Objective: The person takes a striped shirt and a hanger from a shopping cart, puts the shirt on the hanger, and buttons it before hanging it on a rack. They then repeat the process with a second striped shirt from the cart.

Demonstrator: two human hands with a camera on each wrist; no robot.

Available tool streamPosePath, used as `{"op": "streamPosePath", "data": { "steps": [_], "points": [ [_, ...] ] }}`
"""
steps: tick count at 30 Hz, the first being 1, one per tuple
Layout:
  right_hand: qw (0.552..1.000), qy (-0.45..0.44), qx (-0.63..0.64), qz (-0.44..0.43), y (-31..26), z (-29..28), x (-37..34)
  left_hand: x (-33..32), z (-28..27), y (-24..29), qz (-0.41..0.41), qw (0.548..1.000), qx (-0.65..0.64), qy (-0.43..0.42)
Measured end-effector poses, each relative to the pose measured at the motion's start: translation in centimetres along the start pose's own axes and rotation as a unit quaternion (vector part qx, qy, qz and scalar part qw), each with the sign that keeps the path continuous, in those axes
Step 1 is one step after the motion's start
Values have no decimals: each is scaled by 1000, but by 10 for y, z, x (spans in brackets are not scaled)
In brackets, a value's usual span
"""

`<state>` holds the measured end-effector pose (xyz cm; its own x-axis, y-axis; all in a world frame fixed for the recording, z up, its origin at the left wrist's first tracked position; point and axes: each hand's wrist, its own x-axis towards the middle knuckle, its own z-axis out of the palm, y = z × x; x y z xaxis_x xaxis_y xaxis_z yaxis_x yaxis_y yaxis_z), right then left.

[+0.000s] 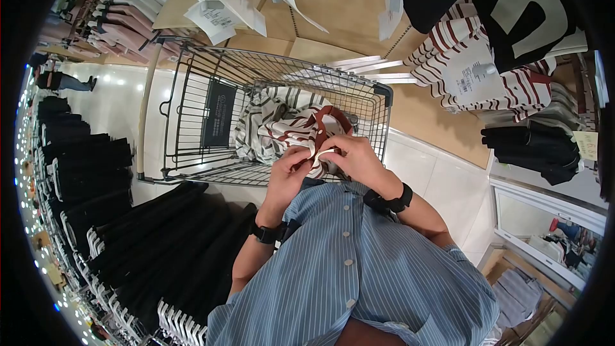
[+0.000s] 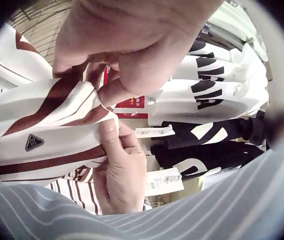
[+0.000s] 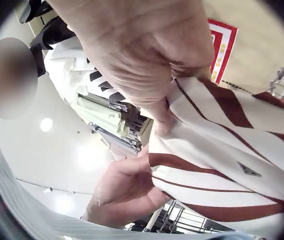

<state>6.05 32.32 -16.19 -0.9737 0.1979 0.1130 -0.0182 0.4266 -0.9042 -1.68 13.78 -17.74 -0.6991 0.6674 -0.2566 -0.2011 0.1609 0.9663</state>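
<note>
Both hands pinch a white garment with red-brown stripes (image 1: 291, 131) above the cart, close to the person's shirt. The left hand (image 1: 289, 170) holds its edge on the left, and the right hand (image 1: 349, 157) grips it just beside. A small dark triangular badge (image 2: 33, 142) shows on the fabric in the left wrist view; the right wrist view shows the badge (image 3: 249, 169) too. Near the left hand (image 2: 127, 45), the right hand (image 2: 124, 172) has its thumb on the cloth edge. Under the striped garment lies a white and grey striped one (image 1: 256, 122).
A wire shopping cart (image 1: 214, 112) stands in front. Black garments (image 1: 166, 243) hang on a rack at lower left. Striped clothing (image 1: 458, 57) and black clothing (image 1: 506, 13) hang at upper right. A person (image 1: 61, 81) is far off at left.
</note>
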Motion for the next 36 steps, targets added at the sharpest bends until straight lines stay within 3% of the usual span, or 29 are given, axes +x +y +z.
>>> {"op": "streamPosePath", "data": {
  "steps": [10, 15, 18, 21, 27, 29, 33, 36],
  "points": [
    [998, 1, 23, 60, -3, -6, 3, 2, 1, 6, 29, 998, 40, 28],
    [999, 13, 20, 45, -3, -9, 5, 3, 12, 15, 52, 997, 41, 44],
    [999, 10, 11, 29, -3, -12, 5, 7, 10, 20, 5, 1000, -21, 15],
    [1000, -5, -7, -16, -7, -18, 6, 7, 7, 19, -38, 999, 13, 18],
    [1000, -1, -7, -26, 0, -12, 6, 6, 19, 13, 59, 996, 36, 59],
    [1000, -2, -15, -24, -2, -13, 6, 5, 16, 22, 73, 987, 136, 40],
    [999, -27, 2, 29, -2, -17, 7, 8, 13, 34, 173, 958, 227, 23],
    [996, -42, 13, 79, -3, -20, 8, 9, 13, 41, 181, 949, 260, 6]
  ]
}}
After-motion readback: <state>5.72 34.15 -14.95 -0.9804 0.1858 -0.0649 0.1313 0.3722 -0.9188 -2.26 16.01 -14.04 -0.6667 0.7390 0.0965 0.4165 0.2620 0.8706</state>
